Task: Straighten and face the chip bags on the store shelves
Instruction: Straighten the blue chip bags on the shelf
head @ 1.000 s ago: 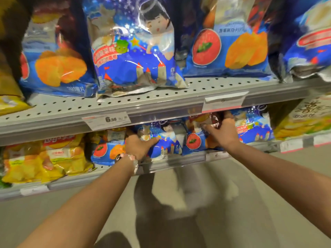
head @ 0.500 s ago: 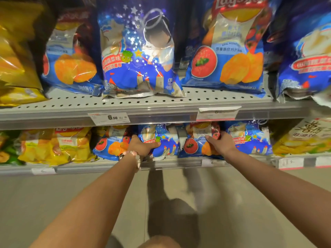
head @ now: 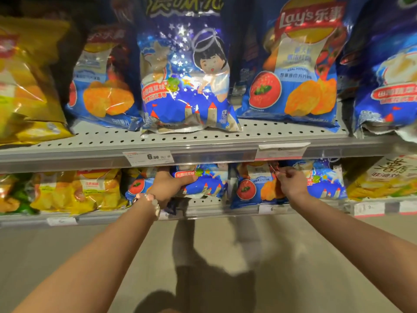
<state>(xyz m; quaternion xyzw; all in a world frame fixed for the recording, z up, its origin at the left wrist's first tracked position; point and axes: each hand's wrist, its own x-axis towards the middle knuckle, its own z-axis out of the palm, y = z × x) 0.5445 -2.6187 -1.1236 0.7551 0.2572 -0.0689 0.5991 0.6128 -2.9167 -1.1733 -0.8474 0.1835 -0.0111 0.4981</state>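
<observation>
both hands work the lower shelf (head: 203, 212) to face its fronts outward: left hand (head: 168, 186) grips the castle bag (head: 204, 185), right hand (head: 291, 184) pinches the tomato bag (head: 252, 186).

The upper shelf (head: 203, 152) overhangs the lower bags (head: 203, 181), leaving only a low gap for reaching in.

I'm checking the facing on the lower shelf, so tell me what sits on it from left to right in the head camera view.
Yellow bags → tomato bag → left hand → castle bag → second tomato bag → right hand → second castle bag → pale yellow bag.
</observation>
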